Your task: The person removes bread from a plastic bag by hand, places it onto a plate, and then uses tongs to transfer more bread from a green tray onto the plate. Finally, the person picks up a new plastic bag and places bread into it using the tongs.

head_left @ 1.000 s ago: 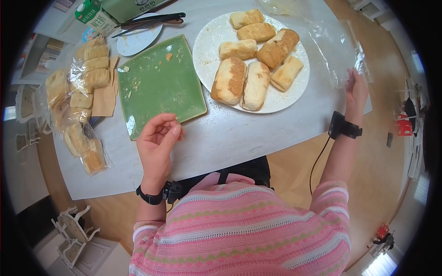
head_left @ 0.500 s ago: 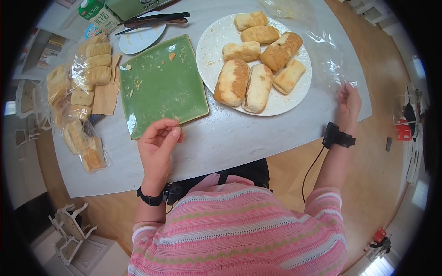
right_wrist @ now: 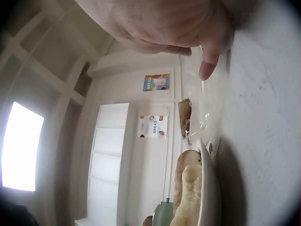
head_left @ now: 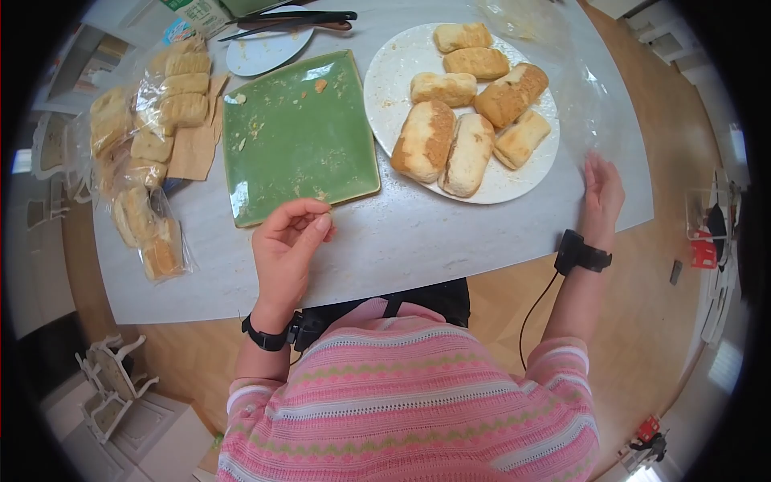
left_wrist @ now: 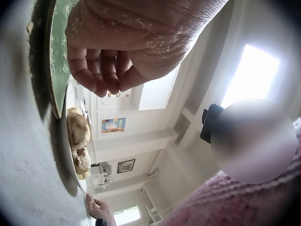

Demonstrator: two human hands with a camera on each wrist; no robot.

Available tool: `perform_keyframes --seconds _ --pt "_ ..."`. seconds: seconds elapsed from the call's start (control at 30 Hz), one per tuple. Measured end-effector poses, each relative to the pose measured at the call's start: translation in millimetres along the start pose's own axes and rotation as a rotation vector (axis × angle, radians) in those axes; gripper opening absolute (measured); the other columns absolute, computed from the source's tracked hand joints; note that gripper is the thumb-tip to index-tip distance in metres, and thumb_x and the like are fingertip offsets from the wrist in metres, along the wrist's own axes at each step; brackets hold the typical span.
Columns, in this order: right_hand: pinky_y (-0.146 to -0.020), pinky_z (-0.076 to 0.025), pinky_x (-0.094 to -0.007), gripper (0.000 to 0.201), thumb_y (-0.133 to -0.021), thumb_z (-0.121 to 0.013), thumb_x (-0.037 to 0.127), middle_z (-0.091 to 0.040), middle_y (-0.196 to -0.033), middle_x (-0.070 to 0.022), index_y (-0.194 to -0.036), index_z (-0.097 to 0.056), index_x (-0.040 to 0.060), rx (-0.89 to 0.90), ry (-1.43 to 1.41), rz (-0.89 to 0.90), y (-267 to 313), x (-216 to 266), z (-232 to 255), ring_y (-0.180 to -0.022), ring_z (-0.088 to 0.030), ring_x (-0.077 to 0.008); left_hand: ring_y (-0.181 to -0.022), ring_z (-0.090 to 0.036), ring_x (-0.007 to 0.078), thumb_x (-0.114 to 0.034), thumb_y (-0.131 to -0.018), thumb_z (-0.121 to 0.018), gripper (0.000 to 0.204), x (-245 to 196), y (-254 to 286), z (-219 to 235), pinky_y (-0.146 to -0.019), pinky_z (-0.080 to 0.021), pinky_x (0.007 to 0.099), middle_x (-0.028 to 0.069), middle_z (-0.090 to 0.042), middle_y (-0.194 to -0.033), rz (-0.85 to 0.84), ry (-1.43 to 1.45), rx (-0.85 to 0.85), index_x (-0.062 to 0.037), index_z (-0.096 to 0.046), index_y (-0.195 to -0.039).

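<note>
My left hand (head_left: 291,245) is at the near edge of the square green plate (head_left: 301,132), its fingers loosely curled around nothing. Crumbs cling to its skin in the left wrist view. Over on the right, my right hand (head_left: 601,193) has its fingertips at the near end of a clear plastic bag (head_left: 580,108). In the right wrist view, the thumb (right_wrist: 209,66) stands apart from the fingers, with the film behind it. Several bread rolls (head_left: 468,153) lie on the round white plate (head_left: 530,181) between my hands. Only crumbs and small bits are on the green plate.
Bagged bread (head_left: 148,153) lies at the left, beside brown paper (head_left: 195,149). Black-handled tongs (head_left: 301,19) lie across a small white plate (head_left: 265,55) at the back, near a milk carton (head_left: 201,14). The table's front edge runs close to my body.
My right hand has drawn inward, towards the white plate, and the bag's near end has shifted the same way. My left hand has stayed beside the green plate. The head view has shifted slightly.
</note>
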State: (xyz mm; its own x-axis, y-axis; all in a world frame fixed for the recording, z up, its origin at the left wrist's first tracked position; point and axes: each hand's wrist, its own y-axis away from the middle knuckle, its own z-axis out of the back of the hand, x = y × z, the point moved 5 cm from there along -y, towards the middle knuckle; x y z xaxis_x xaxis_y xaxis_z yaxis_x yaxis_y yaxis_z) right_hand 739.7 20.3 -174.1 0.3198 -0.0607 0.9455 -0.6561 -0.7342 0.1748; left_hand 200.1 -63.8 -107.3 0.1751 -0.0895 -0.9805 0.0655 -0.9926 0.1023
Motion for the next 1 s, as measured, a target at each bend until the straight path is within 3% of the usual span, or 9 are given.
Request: perform_keyframes --seconds 0.23,0.3,0.4,0.47,0.53,0.67,0.77,0.83,1.0 --pt "-0.098 -0.043 -0.0442 0.069 -0.087 -0.067 0.008 -0.047 -0.133 -0.0142 -0.144 -0.03 0.0007 -0.236 0.401 0.308 59.4 26.5 -10.3 -0.124 -0.046 -0.0284 -0.084 -0.062 0.0103 -0.001 -0.089 -0.065 0.019 3.5 0.4 3.3 -0.075 -0.051 0.0232 0.0059 -0.066 -0.094 0.045 0.057 0.045 0.0023 -0.063 -0.108" --pt "-0.105 -0.037 -0.0412 0.061 -0.088 -0.066 0.012 -0.046 -0.139 -0.015 -0.142 -0.039 0.0024 -0.28 0.792 0.645 60.9 40.9 -16.0 -0.127 -0.045 -0.0273 -0.082 -0.062 0.0105 -0.001 -0.089 -0.065 0.018 3.7 -0.8 2.5 -0.073 -0.051 0.0237 0.0056 -0.065 -0.091 0.029 0.078 0.033 0.0024 -0.063 -0.107" --pt "-0.109 -0.032 -0.0366 0.053 -0.09 -0.064 0.016 -0.046 -0.142 -0.0167 -0.137 -0.047 0.0007 0.011 1.23 0.896 52.1 43.3 -29.4 -0.131 -0.043 -0.025 -0.08 -0.061 0.0104 -0.001 -0.089 -0.064 0.017 2.1 0.1 2.9 -0.072 -0.05 0.024 0.0052 -0.065 -0.089 0.027 0.101 0.051 0.0025 -0.063 -0.105" --pt "-0.109 -0.033 -0.0367 0.049 -0.091 -0.062 0.018 -0.05 -0.139 -0.0172 -0.134 -0.05 -0.0022 0.124 1.18 0.848 47.9 29.2 -35.9 -0.13 -0.045 -0.0273 -0.081 -0.062 0.0101 -0.001 -0.089 -0.064 0.017 2.4 1.1 5.7 -0.072 -0.05 0.024 0.0051 -0.065 -0.09 0.033 0.102 0.053 0.0023 -0.063 -0.106" --pt "-0.108 -0.034 -0.0366 0.049 -0.093 -0.06 0.021 -0.05 -0.139 -0.0172 -0.134 -0.05 -0.0023 0.396 1.085 0.334 25.0 -6.2 -27.1 -0.127 -0.049 -0.0295 -0.083 -0.062 0.0099 -0.002 -0.089 -0.064 0.017 3.5 1.9 10.2 -0.072 -0.051 0.024 0.005 -0.065 -0.092 0.014 0.14 0.076 0.0019 -0.063 -0.106" --pt "-0.107 -0.036 -0.0362 0.047 -0.094 -0.058 0.022 -0.05 -0.14 -0.0168 -0.135 -0.05 -0.0002 0.378 1.129 0.399 29.6 2.1 -36.7 -0.125 -0.05 -0.0308 -0.083 -0.061 0.0094 -0.002 -0.089 -0.065 0.019 -1.6 3.7 37.1 -0.072 -0.051 0.0239 0.0044 -0.065 -0.092 -0.015 0.14 0.006 0.0011 -0.063 -0.107" --pt "-0.106 -0.035 -0.0369 0.046 -0.095 -0.058 0.025 -0.052 -0.138 -0.0155 -0.134 -0.051 0.0006 0.209 1.284 0.712 49.9 23.3 -53.8 -0.128 -0.048 -0.0275 -0.083 -0.061 0.009 -0.002 -0.088 -0.065 0.022 -8.2 2.2 71.3 -0.073 -0.05 0.0235 0.0038 -0.065 -0.093 -0.076 0.077 -0.104 0.0003 -0.063 -0.11" --pt "-0.107 -0.034 -0.0377 0.046 -0.095 -0.058 0.026 -0.052 -0.138 -0.0141 -0.134 -0.052 0.0015 0.196 1.246 0.741 76.1 36.4 -76.3 -0.128 -0.048 -0.026 -0.09 -0.061 0.0066 -0.002 -0.088 -0.066 0.022 -15.4 3.6 107.7 -0.073 -0.05 0.0193 0.0044 -0.065 -0.101 -0.183 -0.061 -0.352 -0.0002 -0.065 -0.109" --pt "-0.107 -0.033 -0.0391 0.044 -0.095 -0.06 0.023 -0.05 -0.139 -0.0101 -0.134 -0.052 0.0045 0.181 1.003 0.67 130.1 60.3 -120.8 -0.127 -0.047 -0.0216 -0.112 -0.056 0.0232 -0.012 -0.084 -0.071 0.046 -58.1 -3.0 194.0 -0.091 -0.047 0.0319 0.0147 -0.059 -0.12 -0.466 -0.77 -0.726 0.0011 -0.054 -0.125"
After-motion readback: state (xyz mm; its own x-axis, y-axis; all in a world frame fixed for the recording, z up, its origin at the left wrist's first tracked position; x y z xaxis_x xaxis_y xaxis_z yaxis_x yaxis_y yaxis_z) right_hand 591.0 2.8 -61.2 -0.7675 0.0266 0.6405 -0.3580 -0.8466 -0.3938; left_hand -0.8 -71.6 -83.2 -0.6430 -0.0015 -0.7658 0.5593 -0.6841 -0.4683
